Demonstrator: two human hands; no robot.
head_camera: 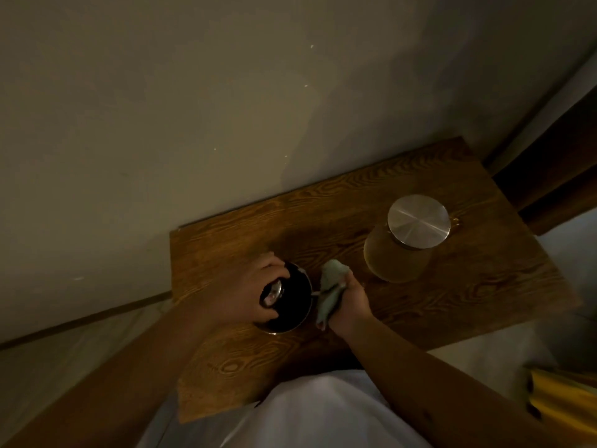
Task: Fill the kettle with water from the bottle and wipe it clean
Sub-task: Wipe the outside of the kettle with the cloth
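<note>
Dim wall stands behind my wood table [436, 305]. On its left side sits the dark kettle [290, 305]. My left hand [248, 289] curls over its top and holds it. My right hand [349, 305] squeezes a green cloth [329, 286] against its side. Farther right stands the bottle [400, 253], lid on.

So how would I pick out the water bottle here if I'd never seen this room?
Find the wooden table set against the wall. On its right part, away from both hands, stands the bottle, a clear glass container seen from above. Its flat, round, brushed-metal lid sets it apart from the dark kettle on the left.
</note>
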